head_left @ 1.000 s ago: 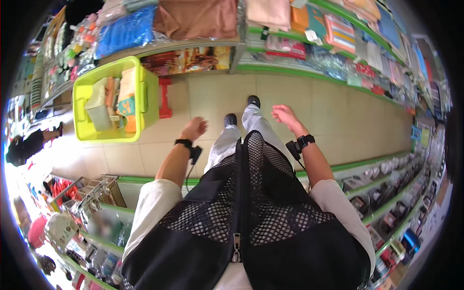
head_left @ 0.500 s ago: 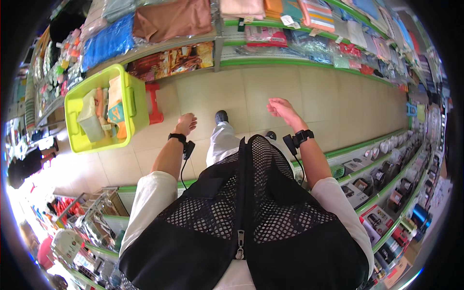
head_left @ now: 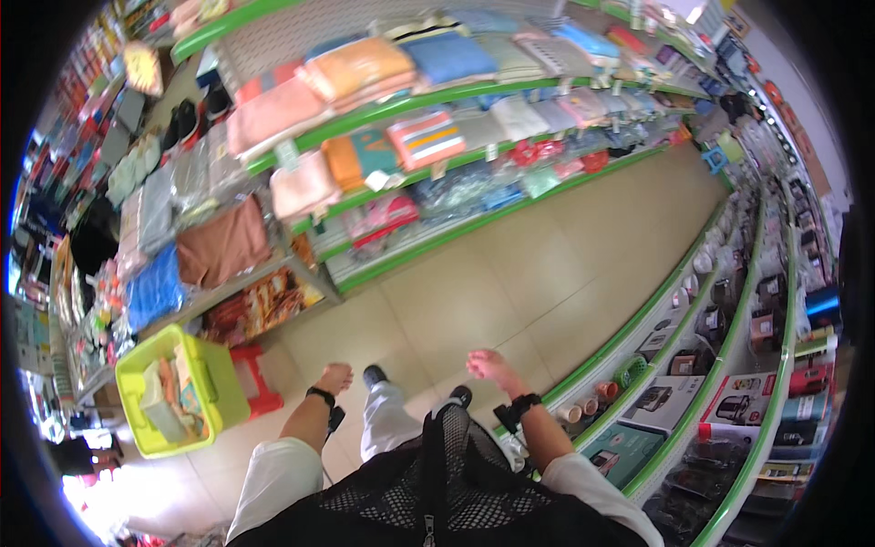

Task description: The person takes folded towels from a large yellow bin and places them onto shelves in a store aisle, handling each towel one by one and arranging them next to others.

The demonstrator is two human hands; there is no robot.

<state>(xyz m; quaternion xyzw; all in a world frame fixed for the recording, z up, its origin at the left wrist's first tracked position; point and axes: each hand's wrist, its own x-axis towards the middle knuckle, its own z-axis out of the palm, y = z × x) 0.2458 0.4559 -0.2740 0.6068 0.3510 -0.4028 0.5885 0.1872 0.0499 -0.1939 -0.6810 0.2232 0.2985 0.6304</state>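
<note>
Lime-green plastic bin, filled with mixed goods, occupies the head view's left side, beside a red plastic object. Left hand, nearer both, and right hand, above beige floor tiles, hang empty, fingers loosely curled.

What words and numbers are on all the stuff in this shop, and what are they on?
I won't copy print, but here's where marks show:
Teal box: too small to read.
White-and-red box: too small.
White tag: too blurred.
Orange-and-teal towel: big letter-like mark.
</note>
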